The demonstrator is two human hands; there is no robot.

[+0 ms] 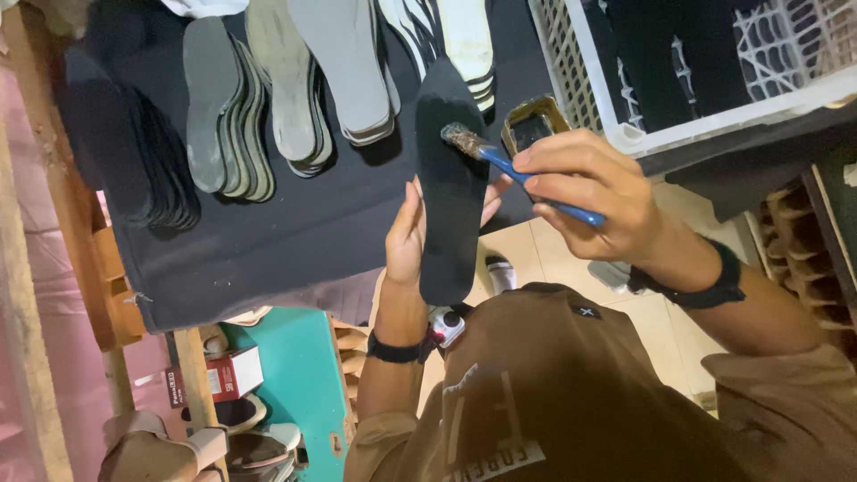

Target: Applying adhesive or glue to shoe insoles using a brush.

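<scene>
My left hand holds a black insole upright from behind, fingers wrapped around its edges. My right hand grips a blue-handled brush; its bristles touch the upper part of the insole. A small open tin with a brassy rim sits just behind the brush on the black work surface.
Fanned stacks of grey insoles, more grey insoles and dark ones lie on the black surface. A white plastic crate stands at the upper right. Below are a teal stool, a small red box and shoes.
</scene>
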